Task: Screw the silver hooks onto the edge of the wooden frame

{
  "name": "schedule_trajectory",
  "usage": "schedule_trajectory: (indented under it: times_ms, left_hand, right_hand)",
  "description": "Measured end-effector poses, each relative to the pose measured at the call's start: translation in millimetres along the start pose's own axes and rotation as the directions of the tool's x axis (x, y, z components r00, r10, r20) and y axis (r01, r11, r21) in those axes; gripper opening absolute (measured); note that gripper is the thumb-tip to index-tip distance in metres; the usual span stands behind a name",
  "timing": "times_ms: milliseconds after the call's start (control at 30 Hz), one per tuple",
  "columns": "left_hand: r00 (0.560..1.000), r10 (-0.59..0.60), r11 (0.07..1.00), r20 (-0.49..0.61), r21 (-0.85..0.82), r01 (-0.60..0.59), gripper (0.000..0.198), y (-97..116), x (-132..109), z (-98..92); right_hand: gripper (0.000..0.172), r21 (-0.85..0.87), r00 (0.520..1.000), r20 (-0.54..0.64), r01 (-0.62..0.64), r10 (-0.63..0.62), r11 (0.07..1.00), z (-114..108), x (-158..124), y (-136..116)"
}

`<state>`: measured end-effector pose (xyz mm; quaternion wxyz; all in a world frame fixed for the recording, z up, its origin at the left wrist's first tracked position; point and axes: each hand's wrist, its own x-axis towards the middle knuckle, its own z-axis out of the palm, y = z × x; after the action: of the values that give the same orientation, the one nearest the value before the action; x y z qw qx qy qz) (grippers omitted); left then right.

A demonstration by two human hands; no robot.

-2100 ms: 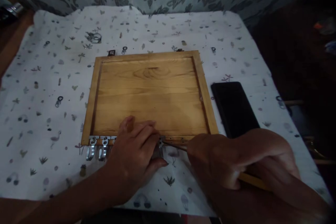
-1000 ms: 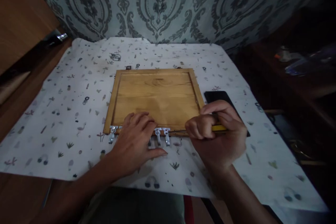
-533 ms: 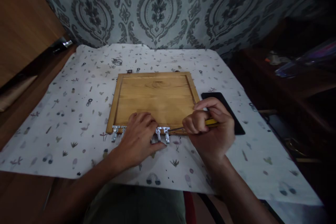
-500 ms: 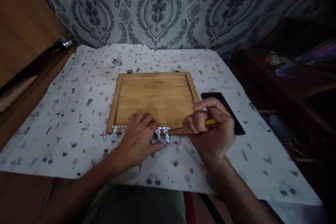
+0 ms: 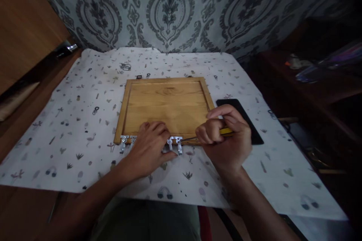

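Patterned cloth [image 5: 70, 120]: right hand [image 5: 226, 143] grips screwdriver [image 5: 210, 135] at hook [image 5: 179, 144].

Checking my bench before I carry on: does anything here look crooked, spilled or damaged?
Nothing stands out. The wooden board lies flat and square on the patterned cloth, the metal hooks hang in a row off its near edge, and the phone lies flat beside it. The right hand holds a screwdriver to one hook.

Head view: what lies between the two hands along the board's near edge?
Two metal hooks on the wooden board's edge, beside the left hand, and the screwdriver shaft from the right hand pointing at them, in the head view.
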<state>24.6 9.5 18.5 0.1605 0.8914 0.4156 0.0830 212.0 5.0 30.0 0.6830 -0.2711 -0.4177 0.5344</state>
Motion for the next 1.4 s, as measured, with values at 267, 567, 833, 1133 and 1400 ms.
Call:
schedule_trajectory:
  times_ms: [267, 567, 833, 1133, 1400]
  left_hand:
    - [0.999, 0.014, 1.000, 0.042, 0.004, -0.014, 0.030, 1, 2, -6.1]
    - [0.998, 0.003, 0.997, -0.059, -0.071, -0.007, 0.040, -8, -5, -20.4]
    - [0.910, -0.207, 0.969, -0.360, -0.206, 0.139, 0.033, -72, -35, -62.1]
    - [0.885, -0.311, 0.949, -0.346, -0.158, 0.272, 0.031, -141, -41, -49.6]
    - [0.821, -0.367, 0.921, -0.438, -0.046, 0.387, 0.031, -213, -12, -38.1]
  right_hand:
    - [0.019, 0.002, 1.000, 0.011, 0.012, -0.012, 1.000, 0, 1, 1]
    - [0.019, -0.001, 1.000, -0.021, -0.020, 0.020, 1.000, 1, 1, 0]
    - [0.020, -0.015, 0.999, -0.040, -0.013, 0.012, 1.000, 2, 4, 2]
    - [0.021, 0.003, 0.998, -0.054, -0.045, 0.045, 0.999, 6, 7, 3]
    - [0.022, -0.008, 0.989, -0.108, -0.106, 0.105, 0.994, 7, 11, 4]
